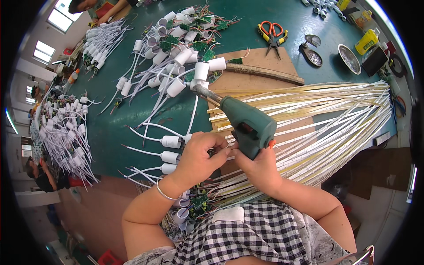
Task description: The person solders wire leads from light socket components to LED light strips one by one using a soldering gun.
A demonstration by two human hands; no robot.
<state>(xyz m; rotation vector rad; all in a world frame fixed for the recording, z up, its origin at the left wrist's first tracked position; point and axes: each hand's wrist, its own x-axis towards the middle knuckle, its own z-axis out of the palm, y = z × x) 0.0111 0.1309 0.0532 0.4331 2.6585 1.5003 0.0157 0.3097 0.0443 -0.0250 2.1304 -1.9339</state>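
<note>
The left hand (pixel 198 155) and the right hand (pixel 261 170) are sitting close together by a green tool (pixel 249 121), and long strips (pixel 327 148) are lying across the desk (pixel 112 150).

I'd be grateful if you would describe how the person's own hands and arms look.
The left hand and right hand are gloveless. A thin, silver-coloured bangle circles the left wrist; none shows on the right. Both forearms are bare, with no sleeve covering them.

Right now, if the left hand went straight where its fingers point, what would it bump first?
Probably the right hand, because the left hand points toward it. How close they are in depth is hard to tell.
</note>
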